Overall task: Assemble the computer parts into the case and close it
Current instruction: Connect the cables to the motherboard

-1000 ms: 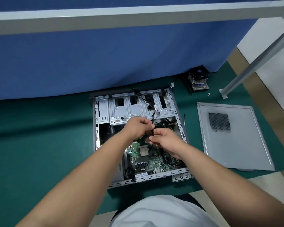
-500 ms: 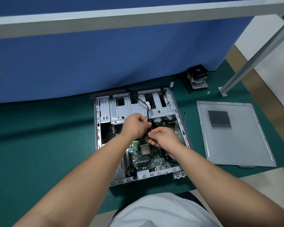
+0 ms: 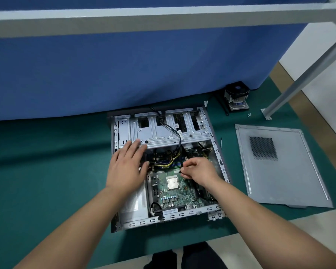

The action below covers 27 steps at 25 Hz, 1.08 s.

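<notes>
Right hand [image 3: 199, 169] over the open case [image 3: 220, 162], thumb and forefinger pinching a black cable connector [image 3: 182, 169] just above the motherboard [image 3: 175, 193]; the cable [image 3: 179, 146] runs up from the pinch and over the drive cage [image 3: 163, 133] at the far end of the case. Left hand [image 3: 127, 167] released, fingers straight and spread, lying over the case's left side with fingertips at the near edge of the drive cage. Square silver processor [image 3: 172, 183] bare at the centre of the motherboard, between the two wrists; yellow and black wires [image 3: 168, 162] bundled just beyond it. Case flat on the green counter [image 3: 47, 171]; side panel [image 3: 277, 166] lying apart to the right, a screwdriver [image 3: 221, 142] between panel and case; cooler fan [image 3: 237, 98] well beyond, against the blue partition [image 3: 124, 70].
</notes>
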Each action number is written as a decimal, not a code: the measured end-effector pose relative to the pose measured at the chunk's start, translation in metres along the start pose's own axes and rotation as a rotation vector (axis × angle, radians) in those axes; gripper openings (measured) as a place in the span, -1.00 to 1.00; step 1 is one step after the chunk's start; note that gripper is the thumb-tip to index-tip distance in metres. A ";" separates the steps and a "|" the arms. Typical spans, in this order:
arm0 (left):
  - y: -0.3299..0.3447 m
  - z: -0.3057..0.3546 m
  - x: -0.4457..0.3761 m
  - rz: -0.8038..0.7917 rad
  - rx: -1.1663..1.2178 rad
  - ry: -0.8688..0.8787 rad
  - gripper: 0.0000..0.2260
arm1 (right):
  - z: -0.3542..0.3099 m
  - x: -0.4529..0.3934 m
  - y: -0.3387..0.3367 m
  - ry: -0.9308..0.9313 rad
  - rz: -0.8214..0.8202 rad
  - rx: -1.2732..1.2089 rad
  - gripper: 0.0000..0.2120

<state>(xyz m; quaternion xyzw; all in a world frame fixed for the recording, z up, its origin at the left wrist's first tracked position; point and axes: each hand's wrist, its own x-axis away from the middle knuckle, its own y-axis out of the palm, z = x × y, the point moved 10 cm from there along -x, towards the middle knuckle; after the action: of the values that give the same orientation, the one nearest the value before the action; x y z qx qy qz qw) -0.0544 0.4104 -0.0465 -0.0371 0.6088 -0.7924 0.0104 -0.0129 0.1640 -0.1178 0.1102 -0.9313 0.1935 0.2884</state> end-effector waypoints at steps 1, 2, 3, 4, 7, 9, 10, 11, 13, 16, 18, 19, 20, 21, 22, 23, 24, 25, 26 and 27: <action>0.008 -0.003 0.003 -0.021 -0.045 0.008 -0.45 | -0.003 -0.006 -0.001 -0.035 0.020 0.077 -0.90; 0.012 -0.003 0.004 -0.017 -0.083 0.013 -0.43 | -0.007 -0.012 -0.001 -0.076 0.044 0.159 -0.92; 0.014 -0.004 0.004 -0.004 -0.106 0.012 -0.42 | -0.012 -0.019 0.000 -0.121 0.068 0.228 -0.94; 0.014 -0.003 0.003 0.012 -0.118 0.009 -0.43 | -0.016 -0.025 0.000 -0.167 0.091 0.274 -0.95; 0.014 -0.002 0.000 0.049 -0.137 0.008 -0.46 | -0.027 -0.040 0.001 -0.278 0.152 0.314 -0.94; 0.013 -0.003 0.000 0.057 -0.156 0.004 -0.47 | -0.030 -0.047 0.003 -0.322 0.182 0.319 -0.88; 0.013 -0.003 0.000 0.062 -0.162 0.003 -0.47 | -0.029 -0.051 0.004 -0.328 0.195 0.324 -0.87; 0.013 -0.003 0.000 0.069 -0.165 0.003 -0.48 | -0.028 -0.055 0.005 -0.326 0.204 0.332 -0.88; 0.013 -0.003 0.000 0.091 -0.168 0.005 -0.49 | -0.026 -0.064 0.007 -0.333 0.213 0.371 -0.92; 0.013 -0.004 -0.001 0.114 -0.181 0.008 -0.49 | -0.030 -0.073 0.013 -0.362 0.191 0.534 -0.91; 0.014 -0.003 -0.001 0.124 -0.186 0.010 -0.47 | -0.032 -0.077 0.016 -0.364 0.181 0.656 -0.87; 0.013 -0.003 0.000 0.129 -0.186 0.009 -0.46 | -0.033 -0.078 0.016 -0.358 0.179 0.716 -0.85; 0.013 -0.003 0.000 0.133 -0.183 0.010 -0.45 | -0.034 -0.080 0.017 -0.350 0.177 0.775 -0.82; 0.013 -0.003 0.000 0.132 -0.180 0.010 -0.45 | -0.034 -0.081 0.018 -0.337 0.169 0.822 -0.79; 0.013 -0.003 0.000 0.135 -0.177 0.012 -0.44 | -0.033 -0.082 0.019 -0.329 0.161 0.849 -0.78; 0.014 -0.004 0.001 0.142 -0.179 0.014 -0.43 | -0.033 -0.083 0.020 -0.325 0.156 0.857 -0.78; 0.014 -0.004 0.000 0.150 -0.178 0.016 -0.42 | -0.033 -0.084 0.020 -0.319 0.156 0.861 -0.79; 0.013 -0.004 0.000 0.156 -0.179 0.018 -0.42 | -0.034 -0.085 0.021 -0.319 0.160 0.868 -0.80; 0.013 -0.004 -0.001 0.162 -0.179 0.022 -0.41 | -0.036 -0.087 0.021 -0.321 0.168 0.880 -0.81; 0.013 -0.003 -0.001 0.167 -0.178 0.026 -0.40 | -0.038 -0.089 0.022 -0.321 0.175 0.888 -0.81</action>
<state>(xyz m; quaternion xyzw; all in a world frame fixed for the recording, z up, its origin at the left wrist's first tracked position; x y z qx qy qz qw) -0.0543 0.4102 -0.0599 0.0232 0.6777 -0.7321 0.0654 0.0710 0.2078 -0.1471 0.1723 -0.7972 0.5765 0.0485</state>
